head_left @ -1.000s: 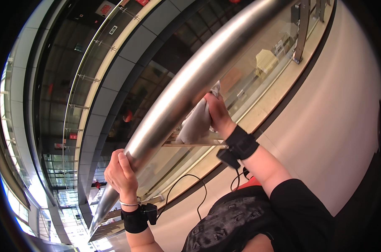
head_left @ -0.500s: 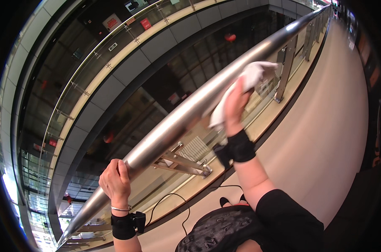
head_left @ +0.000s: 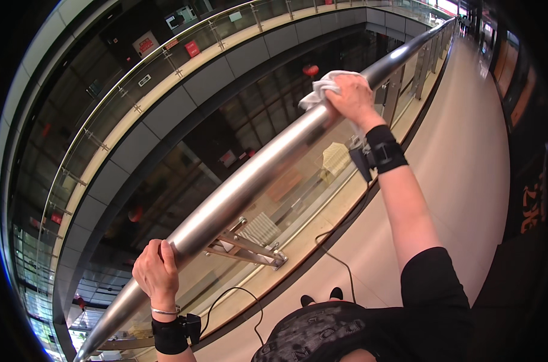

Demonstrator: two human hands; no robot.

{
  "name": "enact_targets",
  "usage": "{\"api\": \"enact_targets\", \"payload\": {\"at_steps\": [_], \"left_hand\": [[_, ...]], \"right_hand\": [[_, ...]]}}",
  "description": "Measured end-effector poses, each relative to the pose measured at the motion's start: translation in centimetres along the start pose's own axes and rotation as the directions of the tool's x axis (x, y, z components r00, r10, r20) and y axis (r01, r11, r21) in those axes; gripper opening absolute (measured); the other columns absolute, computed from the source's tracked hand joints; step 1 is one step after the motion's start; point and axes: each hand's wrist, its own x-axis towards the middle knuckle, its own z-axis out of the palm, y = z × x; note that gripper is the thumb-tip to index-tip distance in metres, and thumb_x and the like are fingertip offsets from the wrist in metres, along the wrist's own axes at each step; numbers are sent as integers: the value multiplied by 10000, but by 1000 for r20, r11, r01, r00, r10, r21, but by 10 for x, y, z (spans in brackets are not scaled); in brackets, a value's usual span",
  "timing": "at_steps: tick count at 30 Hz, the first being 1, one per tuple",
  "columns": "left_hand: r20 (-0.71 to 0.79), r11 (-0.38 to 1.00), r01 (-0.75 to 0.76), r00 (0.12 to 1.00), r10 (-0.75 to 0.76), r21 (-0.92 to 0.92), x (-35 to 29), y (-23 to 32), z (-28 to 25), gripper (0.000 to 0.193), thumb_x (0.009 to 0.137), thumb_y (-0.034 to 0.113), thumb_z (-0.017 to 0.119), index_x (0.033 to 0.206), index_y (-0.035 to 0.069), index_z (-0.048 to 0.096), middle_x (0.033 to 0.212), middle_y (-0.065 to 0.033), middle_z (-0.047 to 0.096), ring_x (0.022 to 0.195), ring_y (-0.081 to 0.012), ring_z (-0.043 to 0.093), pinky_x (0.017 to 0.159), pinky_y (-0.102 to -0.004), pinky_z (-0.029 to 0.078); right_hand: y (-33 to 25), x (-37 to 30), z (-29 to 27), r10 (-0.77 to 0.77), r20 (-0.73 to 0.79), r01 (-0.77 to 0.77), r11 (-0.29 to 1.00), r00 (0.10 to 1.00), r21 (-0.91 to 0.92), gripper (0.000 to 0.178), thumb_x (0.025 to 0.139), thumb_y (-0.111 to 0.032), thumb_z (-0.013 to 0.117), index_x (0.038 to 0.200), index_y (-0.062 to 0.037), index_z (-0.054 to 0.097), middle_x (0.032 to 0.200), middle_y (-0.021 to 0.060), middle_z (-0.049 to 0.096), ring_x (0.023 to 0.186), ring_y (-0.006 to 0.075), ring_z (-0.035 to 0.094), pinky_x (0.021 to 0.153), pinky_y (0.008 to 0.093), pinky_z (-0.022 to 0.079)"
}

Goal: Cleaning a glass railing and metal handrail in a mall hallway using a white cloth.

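A thick, shiny metal handrail [head_left: 250, 172] slants from the lower left to the far upper right. My left hand [head_left: 156, 270] is wrapped over its near part, fingers closed round the tube. Farther up, my right hand [head_left: 353, 98] grips a white cloth [head_left: 320, 92] and presses it over the top of the rail. The cloth bunches out on the far side, and a bit hangs below the rail by my wrist. The palm and part of the fingers are hidden.
Below the rail are glass panels and a metal bracket post [head_left: 250, 248]. Thin black cables [head_left: 340, 259] hang from the straps on my wrists. The pale floor [head_left: 449, 163] curves away at right. Across the opening runs another glass balustrade [head_left: 120, 90].
My right hand has swung from the rail's near side up onto its top with the cloth, now folded over the tube. My left hand still grips the rail.
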Motion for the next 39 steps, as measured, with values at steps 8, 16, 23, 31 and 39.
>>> {"api": "enact_targets", "payload": {"at_steps": [8,16,23,31,39], "left_hand": [[20,997,48,999,-49,59,-8,-10,-4,282,884,281,470,737,65,576,681,-139,587,652,-349,569,580,-427,415],[-25,1000,6,1000,-6,3,-3,-2,5,255,885,260,461,730,90,572,682,-105,591,665,-319,581,578,-414,432],[-70,997,76,995,-76,-4,-13,-14,-5,258,893,234,441,723,83,563,615,-116,588,590,-325,577,551,-405,435],[-303,975,120,937,-173,-185,-9,-24,9,207,885,208,474,986,68,589,685,-158,618,642,-336,608,587,-423,461],[-451,975,180,865,-220,-130,-58,-70,-19,170,844,170,542,893,26,619,837,-126,641,785,-311,597,744,-380,460]], "right_hand": [[-246,-63,-8,-404,-55,367,755,913,544,175,614,-211,618,768,-128,621,683,66,582,644,231,578,634,378,437],[-239,-46,-18,-622,121,483,703,774,523,144,762,-247,584,836,-132,633,719,64,614,700,248,619,632,384,495],[-209,-32,-13,-376,333,281,912,865,300,307,887,-307,471,682,-140,627,648,62,601,625,271,595,579,414,450],[-334,-75,-14,-488,-149,476,663,860,577,160,725,-222,586,621,-99,582,617,61,560,621,241,580,564,376,446],[-263,-62,-17,-355,102,286,867,929,408,185,819,-223,523,806,-68,622,756,106,580,723,274,556,701,401,423]]}}
